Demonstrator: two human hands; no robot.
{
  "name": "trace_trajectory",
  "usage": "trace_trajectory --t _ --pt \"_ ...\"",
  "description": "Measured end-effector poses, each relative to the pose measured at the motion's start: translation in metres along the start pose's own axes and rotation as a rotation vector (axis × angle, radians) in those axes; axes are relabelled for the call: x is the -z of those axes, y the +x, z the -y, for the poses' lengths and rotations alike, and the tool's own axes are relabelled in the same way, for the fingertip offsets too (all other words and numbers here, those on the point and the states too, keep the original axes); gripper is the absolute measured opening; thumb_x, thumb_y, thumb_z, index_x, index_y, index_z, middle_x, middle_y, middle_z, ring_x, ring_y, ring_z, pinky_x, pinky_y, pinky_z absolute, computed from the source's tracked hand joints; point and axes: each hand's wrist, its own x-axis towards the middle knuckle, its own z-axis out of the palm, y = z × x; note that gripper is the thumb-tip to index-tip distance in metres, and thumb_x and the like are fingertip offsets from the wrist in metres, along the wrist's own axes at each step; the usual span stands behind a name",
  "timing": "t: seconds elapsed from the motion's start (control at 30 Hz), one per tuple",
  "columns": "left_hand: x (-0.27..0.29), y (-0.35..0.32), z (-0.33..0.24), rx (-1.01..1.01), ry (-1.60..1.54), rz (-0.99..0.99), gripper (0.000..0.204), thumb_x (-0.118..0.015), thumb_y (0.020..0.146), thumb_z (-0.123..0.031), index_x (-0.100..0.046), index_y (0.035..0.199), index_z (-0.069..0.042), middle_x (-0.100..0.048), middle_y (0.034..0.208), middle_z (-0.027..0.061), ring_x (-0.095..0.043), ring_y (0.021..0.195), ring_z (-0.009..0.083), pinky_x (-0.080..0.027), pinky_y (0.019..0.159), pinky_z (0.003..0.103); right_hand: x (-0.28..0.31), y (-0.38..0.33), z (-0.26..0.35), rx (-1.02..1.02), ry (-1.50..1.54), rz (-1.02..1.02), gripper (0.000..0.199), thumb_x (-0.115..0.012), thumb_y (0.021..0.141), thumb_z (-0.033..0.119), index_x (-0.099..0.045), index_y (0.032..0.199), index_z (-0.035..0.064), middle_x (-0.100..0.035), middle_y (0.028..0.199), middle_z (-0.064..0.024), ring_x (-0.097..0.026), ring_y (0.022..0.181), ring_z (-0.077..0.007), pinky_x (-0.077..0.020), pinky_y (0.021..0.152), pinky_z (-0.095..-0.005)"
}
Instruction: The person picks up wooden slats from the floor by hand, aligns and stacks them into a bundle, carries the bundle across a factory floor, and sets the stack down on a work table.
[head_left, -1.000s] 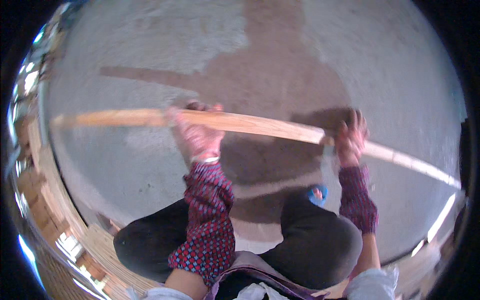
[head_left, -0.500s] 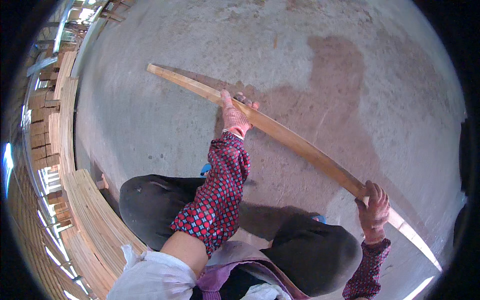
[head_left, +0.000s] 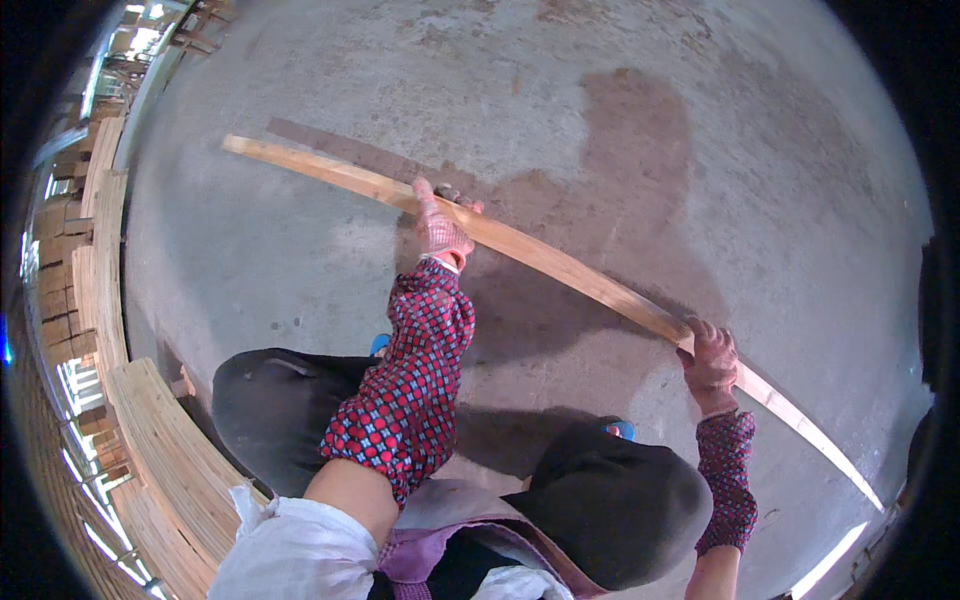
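Across the view in front of me runs a long, narrow wooden strip (head_left: 560, 268), its far end at the upper left and its near end at the lower right. My left hand (head_left: 445, 222), in a pinkish knit glove, is closed round it left of the middle, thumb on the near side. Farther right, my right hand (head_left: 711, 362), gloved the same way, grips the strip nearer its right end. The strip is held above the floor and casts a shadow on it. Some of the left fingers are hidden behind the wood.
Stacked wooden boards (head_left: 165, 445) line the left side, close to my left knee. Grey concrete floor (head_left: 790, 180) with darker patches and shadows spreads ahead. Blue footwear (head_left: 622, 430) shows beside my right knee. A bright strip (head_left: 830, 560) lies at the lower right.
Both hands have shifted left in view with the strip held in them. The strip's left end has moved left, and its shadow now stands farther apart from it.
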Motion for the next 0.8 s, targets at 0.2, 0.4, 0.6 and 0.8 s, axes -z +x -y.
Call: trace_trajectory --t 0.2,0.4,0.6,0.8 --pt "-0.022 0.002 -0.080 -0.191 -0.009 0.157 0.046 -0.058 0.084 -0.060 -0.053 0.086 -0.013 -0.052 0.070 0.0011 -0.052 0.061 0.0243 -0.050 0.068 0.048 -0.007 0.003 0.002 -0.056 -0.025 0.013 0.062 -0.076 0.071 0.023 -0.045 0.125 0.0122 -0.056 0.121 -0.0086 -0.051 0.115 -0.0292 -0.0338 0.104 -0.0468" --pt "-0.014 0.018 -0.053 -0.013 -0.153 0.363 0.055 -0.052 0.085 -0.064 -0.055 0.086 -0.010 -0.056 0.072 0.0066 -0.057 0.071 0.0287 -0.052 0.072 0.046 0.083 0.055 0.097 0.144 0.168 -0.303 0.065 -0.078 0.068 0.029 -0.049 0.123 0.0093 -0.058 0.118 -0.0114 -0.052 0.115 -0.0288 -0.0340 0.102 -0.0456" --pt "0.013 0.005 -0.010 0.141 0.034 0.257 0.054 -0.050 0.088 -0.061 -0.054 0.100 -0.009 -0.058 0.088 0.0109 -0.058 0.084 0.0299 -0.052 0.077 0.047 0.114 0.089 0.126 -0.090 -0.130 0.400 0.045 -0.074 0.072 0.036 -0.061 0.105 0.0083 -0.067 0.093 -0.0101 -0.063 0.095 -0.0313 -0.0422 0.094 -0.0475" --pt "0.109 0.133 -0.017 -0.917 1.288 -0.438 0.067 -0.063 0.080 -0.050 -0.048 0.127 -0.004 -0.052 0.123 0.0164 -0.054 0.107 0.0288 -0.049 0.086 0.040 0.080 0.096 0.116 -0.166 0.053 0.412 0.035 -0.071 0.074 0.029 -0.062 0.103 0.0118 -0.066 0.097 -0.0112 -0.063 0.095 -0.0328 -0.0511 0.080 -0.0440"
